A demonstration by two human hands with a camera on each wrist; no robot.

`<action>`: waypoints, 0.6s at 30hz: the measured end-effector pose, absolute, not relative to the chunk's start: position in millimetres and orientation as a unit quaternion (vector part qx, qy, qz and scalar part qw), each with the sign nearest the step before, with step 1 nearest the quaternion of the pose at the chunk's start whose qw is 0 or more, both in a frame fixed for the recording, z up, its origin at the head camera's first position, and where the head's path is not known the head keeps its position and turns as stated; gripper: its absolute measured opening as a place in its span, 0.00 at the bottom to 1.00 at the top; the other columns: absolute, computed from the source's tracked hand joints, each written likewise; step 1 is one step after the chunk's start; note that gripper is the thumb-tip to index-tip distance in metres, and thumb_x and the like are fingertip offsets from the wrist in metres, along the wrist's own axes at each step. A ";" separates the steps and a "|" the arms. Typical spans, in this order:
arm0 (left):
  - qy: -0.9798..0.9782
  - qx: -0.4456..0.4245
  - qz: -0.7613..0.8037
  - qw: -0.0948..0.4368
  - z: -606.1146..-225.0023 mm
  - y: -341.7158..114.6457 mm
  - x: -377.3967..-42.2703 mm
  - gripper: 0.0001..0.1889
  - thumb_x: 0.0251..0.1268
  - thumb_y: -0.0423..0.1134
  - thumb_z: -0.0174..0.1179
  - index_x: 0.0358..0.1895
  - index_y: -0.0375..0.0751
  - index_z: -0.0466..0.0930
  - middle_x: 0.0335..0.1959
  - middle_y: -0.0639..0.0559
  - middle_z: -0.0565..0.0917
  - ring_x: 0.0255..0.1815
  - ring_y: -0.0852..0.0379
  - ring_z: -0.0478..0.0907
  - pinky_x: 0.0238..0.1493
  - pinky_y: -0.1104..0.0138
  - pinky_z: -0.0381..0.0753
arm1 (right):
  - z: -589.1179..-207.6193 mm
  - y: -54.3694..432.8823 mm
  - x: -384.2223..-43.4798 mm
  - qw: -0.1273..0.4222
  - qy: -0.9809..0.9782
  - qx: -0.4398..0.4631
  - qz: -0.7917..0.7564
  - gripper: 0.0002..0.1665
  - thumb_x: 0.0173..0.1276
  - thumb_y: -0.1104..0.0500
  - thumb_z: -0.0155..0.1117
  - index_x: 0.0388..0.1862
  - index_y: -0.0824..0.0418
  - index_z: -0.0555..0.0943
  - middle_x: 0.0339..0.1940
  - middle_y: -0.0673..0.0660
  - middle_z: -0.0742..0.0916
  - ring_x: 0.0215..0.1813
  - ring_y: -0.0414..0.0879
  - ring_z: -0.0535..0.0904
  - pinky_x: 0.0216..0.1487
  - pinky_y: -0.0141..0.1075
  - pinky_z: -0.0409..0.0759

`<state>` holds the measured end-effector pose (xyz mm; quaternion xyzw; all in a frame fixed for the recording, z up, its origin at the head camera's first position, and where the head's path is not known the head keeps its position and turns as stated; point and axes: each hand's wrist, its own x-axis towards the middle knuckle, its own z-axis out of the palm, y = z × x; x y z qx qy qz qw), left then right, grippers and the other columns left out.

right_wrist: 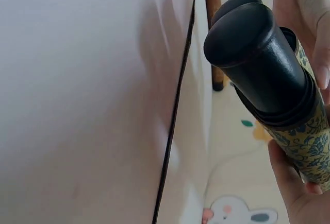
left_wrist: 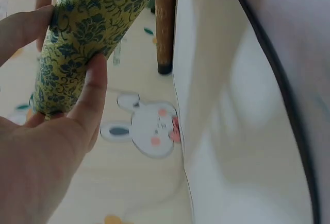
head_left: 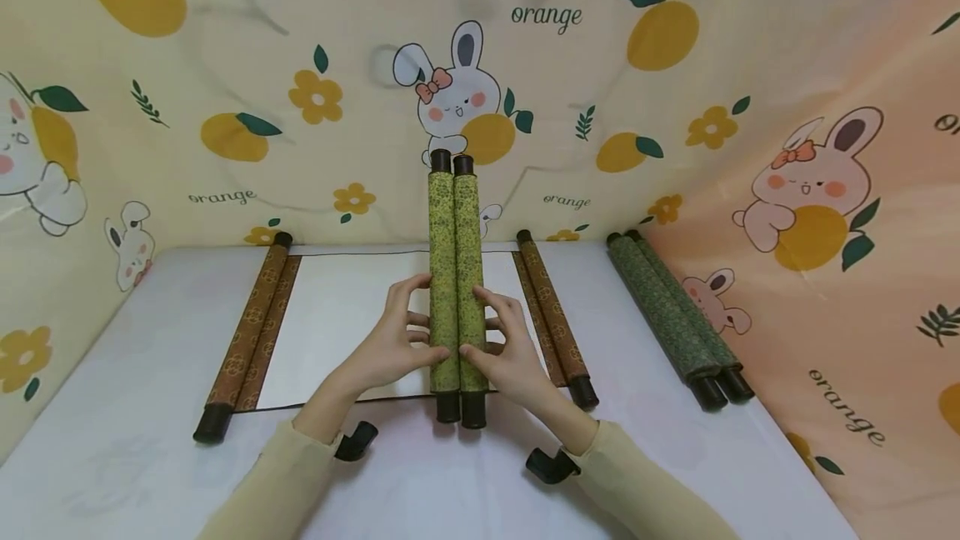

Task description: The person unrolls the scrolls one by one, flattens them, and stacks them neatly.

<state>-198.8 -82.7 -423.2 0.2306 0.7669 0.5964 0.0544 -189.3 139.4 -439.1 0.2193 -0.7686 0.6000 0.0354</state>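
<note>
Both hands hold up a yellow-green patterned scroll [head_left: 456,290], rolled from both ends into two side-by-side rolls with black end knobs. My left hand [head_left: 392,340] grips the left roll, thumb in front and fingers curled behind. On the other roll, my right hand [head_left: 516,348] has the same kind of grip. The left wrist view shows the thumb and fingers round the floral yellow cloth [left_wrist: 85,38]. Large in the right wrist view are the black knobs [right_wrist: 258,54]. Beneath the held scroll lies a brown-ended scroll [head_left: 337,323], spread out with its white sheet showing.
A dark green rolled scroll [head_left: 671,307] with black knobs lies at the right of the white table [head_left: 120,440]. Behind and to the right hangs a cloth [head_left: 360,15] printed with rabbits and oranges. Black wrist-worn pieces [head_left: 356,442] show at both cuffs.
</note>
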 end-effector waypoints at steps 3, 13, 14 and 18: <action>0.758 0.219 0.611 0.074 -424.8 -95.0 -196.3 0.56 0.62 0.26 0.72 0.84 0.50 0.39 0.80 0.39 0.46 0.63 0.37 0.72 0.57 0.54 0.81 | -441.8 128.9 -191.4 0.041 -0.770 0.231 0.593 0.50 0.66 0.73 0.71 0.83 0.51 0.63 0.73 0.61 0.64 0.58 0.56 0.75 0.57 0.49 0.82; 0.787 0.150 0.598 0.018 -424.9 -110.6 -195.7 0.48 0.65 0.34 0.72 0.80 0.46 0.47 0.80 0.35 0.51 0.65 0.29 0.75 0.47 0.53 0.87 | -444.6 105.6 -189.1 0.046 -0.774 0.245 0.581 0.51 0.66 0.71 0.73 0.83 0.51 0.63 0.71 0.61 0.68 0.56 0.54 0.79 0.59 0.48 0.80; 0.791 0.141 0.596 0.006 -424.7 -109.8 -195.6 0.47 0.65 0.35 0.73 0.79 0.45 0.49 0.79 0.35 0.54 0.65 0.30 0.75 0.47 0.53 0.87 | -445.1 104.5 -188.4 0.046 -0.774 0.247 0.581 0.51 0.66 0.71 0.73 0.83 0.52 0.63 0.70 0.61 0.68 0.56 0.54 0.80 0.59 0.47 0.80; 0.798 0.106 0.594 -0.016 -425.6 -107.3 -193.9 0.44 0.65 0.38 0.73 0.77 0.43 0.53 0.72 0.35 0.65 0.63 0.34 0.78 0.46 0.54 0.87 | -448.1 102.5 -186.0 0.036 -0.772 0.252 0.583 0.51 0.65 0.72 0.73 0.84 0.53 0.62 0.71 0.63 0.67 0.59 0.57 0.80 0.59 0.45 0.81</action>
